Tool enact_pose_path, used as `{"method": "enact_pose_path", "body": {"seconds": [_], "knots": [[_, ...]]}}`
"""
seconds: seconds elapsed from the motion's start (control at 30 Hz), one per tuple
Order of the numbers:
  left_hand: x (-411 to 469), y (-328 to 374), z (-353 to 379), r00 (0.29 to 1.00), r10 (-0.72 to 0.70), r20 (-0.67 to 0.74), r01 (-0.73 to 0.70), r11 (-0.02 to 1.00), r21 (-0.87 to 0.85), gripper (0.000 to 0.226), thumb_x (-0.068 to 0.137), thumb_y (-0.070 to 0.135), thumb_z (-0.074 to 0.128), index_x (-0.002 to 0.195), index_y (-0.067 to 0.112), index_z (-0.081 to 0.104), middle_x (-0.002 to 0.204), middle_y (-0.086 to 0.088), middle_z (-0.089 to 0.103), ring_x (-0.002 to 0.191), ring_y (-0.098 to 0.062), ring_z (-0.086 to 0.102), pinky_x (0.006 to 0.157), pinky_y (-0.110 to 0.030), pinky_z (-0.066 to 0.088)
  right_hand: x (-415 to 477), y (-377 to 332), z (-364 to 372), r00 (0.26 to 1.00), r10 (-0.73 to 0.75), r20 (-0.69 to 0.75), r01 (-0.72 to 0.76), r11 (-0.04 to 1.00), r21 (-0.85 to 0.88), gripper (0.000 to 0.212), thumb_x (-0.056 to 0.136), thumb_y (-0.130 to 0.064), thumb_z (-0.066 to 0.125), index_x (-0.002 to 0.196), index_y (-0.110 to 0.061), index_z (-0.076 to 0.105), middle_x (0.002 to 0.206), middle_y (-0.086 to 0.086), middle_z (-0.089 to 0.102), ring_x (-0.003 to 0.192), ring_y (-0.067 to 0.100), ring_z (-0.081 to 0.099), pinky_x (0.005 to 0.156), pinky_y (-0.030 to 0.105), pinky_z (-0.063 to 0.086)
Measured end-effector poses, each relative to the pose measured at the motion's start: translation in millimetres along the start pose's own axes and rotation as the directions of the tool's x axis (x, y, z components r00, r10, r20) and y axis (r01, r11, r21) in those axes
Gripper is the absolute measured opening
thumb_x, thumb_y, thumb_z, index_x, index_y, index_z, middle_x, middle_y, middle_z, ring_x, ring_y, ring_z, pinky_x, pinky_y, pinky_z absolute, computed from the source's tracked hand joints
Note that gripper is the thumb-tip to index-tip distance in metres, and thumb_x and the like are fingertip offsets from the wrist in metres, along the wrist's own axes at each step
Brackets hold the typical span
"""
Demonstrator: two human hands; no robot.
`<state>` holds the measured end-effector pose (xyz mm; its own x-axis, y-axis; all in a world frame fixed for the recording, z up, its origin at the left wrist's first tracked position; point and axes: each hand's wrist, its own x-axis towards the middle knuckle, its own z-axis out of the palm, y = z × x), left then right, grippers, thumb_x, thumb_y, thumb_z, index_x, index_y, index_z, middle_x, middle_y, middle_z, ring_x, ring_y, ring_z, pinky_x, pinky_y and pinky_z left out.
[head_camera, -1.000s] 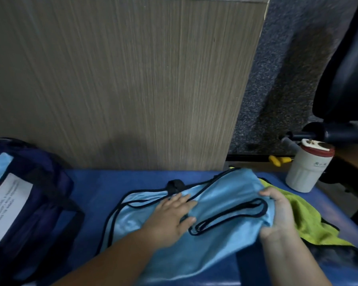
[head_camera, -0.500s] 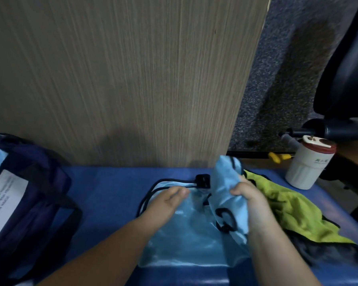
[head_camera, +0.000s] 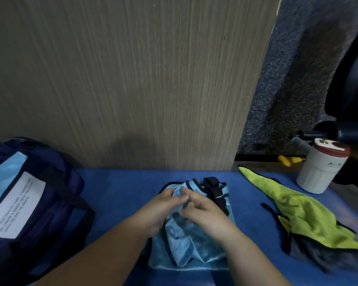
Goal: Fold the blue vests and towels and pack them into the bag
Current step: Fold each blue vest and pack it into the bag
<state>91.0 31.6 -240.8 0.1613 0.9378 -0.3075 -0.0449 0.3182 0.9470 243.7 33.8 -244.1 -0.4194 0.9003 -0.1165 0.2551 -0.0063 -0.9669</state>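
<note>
A light blue vest with black trim lies bunched into a narrow bundle on the blue table, near the front middle. My left hand and my right hand meet on top of it, both pinching its upper folds. A black strap end sticks out at the bundle's far right. At the left stands a dark navy bag, open, with light blue cloth and a white label showing. A yellow-green towel lies spread at the right, over a darker grey cloth.
A white cup with a red lid stands at the table's far right corner. A wood-grain panel rises right behind the table. A black office chair and a yellow tool sit beyond the right edge.
The vest went from spread wide to a narrow bundle. My right hand carried its right side over to the left and now meets my left hand on top.
</note>
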Motion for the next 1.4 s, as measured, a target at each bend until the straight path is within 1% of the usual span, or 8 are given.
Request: {"method": "enact_pose_path", "body": {"seconds": [0.17, 0.3, 0.47, 0.6, 0.87, 1.03, 1.17, 1.4], "knots": [[3.2, -9.9, -7.4, 0.982, -0.031, -0.188, 0.031, 1.000, 0.001, 0.032, 0.090, -0.007, 0.049, 0.112, 0.012, 0.062, 0.099, -0.012, 0.073, 0.089, -0.026, 0.071, 0.072, -0.035, 0.057, 0.1, 2.5, -6.3, 0.991, -0.055, -0.126, -0.011, 0.881, -0.473, 0.053, 0.087, -0.035, 0.061, 0.139, -0.040, 0.049, 0.072, -0.014, 0.057, 0.076, 0.001, 0.056, 0.089, 0.029, 0.046], [9.2, -15.1, -18.5, 0.945, -0.024, -0.326, 0.047, 0.997, 0.063, 0.027, 0.088, -0.005, 0.046, 0.105, 0.011, 0.060, 0.100, -0.014, 0.069, 0.090, -0.028, 0.067, 0.075, -0.039, 0.056, -0.3, 5.1, -19.5, 0.962, -0.183, -0.204, -0.020, 0.695, -0.719, 0.050, 0.086, -0.048, 0.056, 0.135, -0.043, 0.050, 0.114, -0.023, 0.057, 0.127, 0.001, 0.041, 0.118, 0.037, 0.007], [12.2, -19.1, -26.7, 0.884, 0.197, -0.423, -0.027, 0.927, 0.375, 0.043, 0.090, 0.006, 0.051, 0.129, 0.022, 0.041, 0.118, 0.004, 0.058, 0.089, -0.006, 0.059, 0.069, -0.022, 0.048, 5.2, 19.2, -28.0, 0.979, -0.168, -0.120, 0.065, 0.802, -0.594, 0.063, 0.092, -0.029, 0.060, 0.147, -0.042, 0.033, 0.156, -0.023, 0.021, 0.147, -0.002, 0.001, 0.123, 0.039, 0.003], [13.1, -24.5, -30.8, 0.869, 0.337, -0.362, -0.083, 0.821, 0.564, 0.073, 0.085, 0.012, 0.065, 0.146, 0.029, 0.028, 0.140, 0.006, 0.035, 0.117, -0.012, 0.048, 0.097, -0.030, 0.046, 8.5, 27.3, -29.5, 0.986, -0.151, -0.074, 0.077, 0.796, -0.601, 0.066, 0.094, -0.027, 0.059, 0.150, -0.040, 0.028, 0.154, -0.029, 0.015, 0.140, -0.009, -0.005, 0.123, 0.038, 0.001], [6.1, -38.5, -46.8, 0.907, 0.401, -0.130, -0.141, 0.580, 0.803, 0.062, 0.073, 0.043, 0.077, 0.122, 0.045, 0.039, 0.146, 0.012, 0.010, 0.130, -0.008, 0.033, 0.103, -0.019, 0.032, 5.2, 34.2, -26.7, 0.997, -0.055, -0.046, -0.005, 0.586, -0.811, 0.078, 0.086, -0.057, 0.054, 0.153, -0.041, 0.016, 0.161, -0.021, -0.006, 0.145, 0.008, -0.024, 0.120, 0.044, -0.011], [-2.1, -44.4, -60.9, 0.947, 0.318, -0.036, -0.075, 0.330, 0.941, 0.092, 0.049, 0.098, 0.019, 0.127, 0.055, 0.041, 0.150, 0.019, 0.010, 0.134, -0.010, 0.027, 0.107, -0.032, 0.027, -0.8, 32.6, -24.4, 1.000, -0.002, -0.015, -0.012, 0.504, -0.864, 0.091, 0.078, -0.085, 0.034, 0.154, -0.038, 0.013, 0.160, -0.019, -0.016, 0.138, 0.007, -0.035, 0.117, 0.045, -0.018], [2.3, -52.4, -77.7, 0.947, 0.322, -0.024, -0.063, 0.256, 0.965, 0.114, 0.039, 0.101, -0.014, 0.133, 0.059, 0.035, 0.146, 0.025, 0.011, 0.136, -0.008, 0.022, 0.110, -0.031, 0.022, -6.7, 32.6, -24.7, 1.000, -0.016, 0.002, 0.010, 0.531, -0.848, 0.115, 0.050, -0.088, 0.006, 0.154, -0.039, 0.013, 0.161, -0.017, -0.015, 0.137, 0.006, -0.035, 0.118, 0.041, -0.016], [1.7, -55.1, -91.5, 0.945, 0.328, 0.001, -0.127, 0.361, 0.924, 0.051, 0.064, 0.076, 0.019, 0.114, 0.086, 0.023, 0.137, 0.024, 0.031, 0.125, -0.006, 0.034, 0.102, -0.019, 0.023, -13.9, 35.7, -36.5, 0.999, -0.035, 0.017, 0.035, 0.616, -0.787, 0.109, 0.056, -0.088, 0.018, 0.153, -0.040, 0.017, 0.156, -0.027, -0.013, 0.140, 0.001, -0.029, 0.120, 0.039, -0.011]]}}
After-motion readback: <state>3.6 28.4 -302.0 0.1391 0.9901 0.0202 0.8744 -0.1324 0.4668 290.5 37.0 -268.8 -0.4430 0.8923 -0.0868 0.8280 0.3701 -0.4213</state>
